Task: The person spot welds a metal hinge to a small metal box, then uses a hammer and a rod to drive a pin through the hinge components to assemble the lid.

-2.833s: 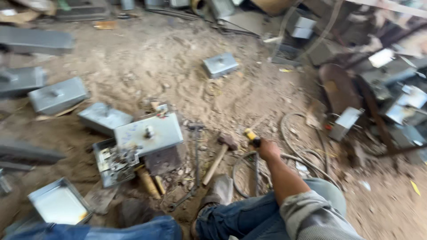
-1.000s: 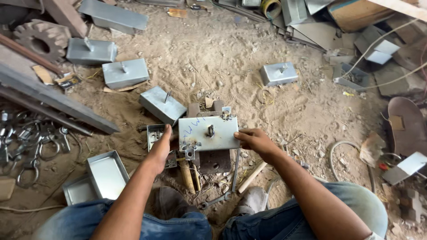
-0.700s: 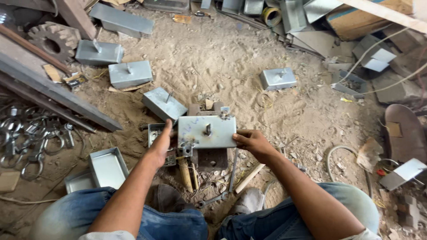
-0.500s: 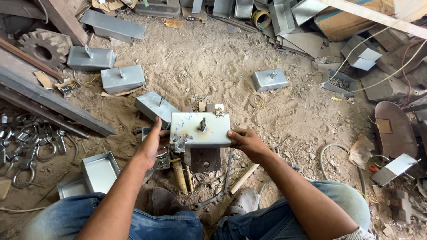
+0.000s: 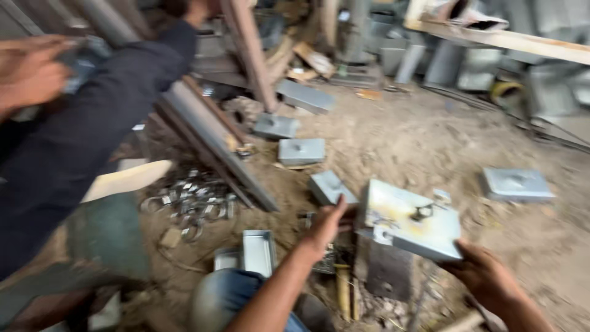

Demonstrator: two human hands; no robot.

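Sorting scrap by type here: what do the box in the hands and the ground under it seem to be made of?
The box looks like thin sheet metal, pale grey and dull, perhaps galvanised, with yellowish staining and sharp folded edges. The ground looks like loose sandy dirt, brown and grainy. Motion blur leaves the finishes uncertain.

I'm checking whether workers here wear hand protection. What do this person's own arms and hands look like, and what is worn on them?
Both arms are bare along all that shows, with no sleeves in view. The left hand and right hand are bare too: no gloves, and no watch, ring or band shows, though the picture is blurred. Blue denim trousers cover the knee below the left forearm.
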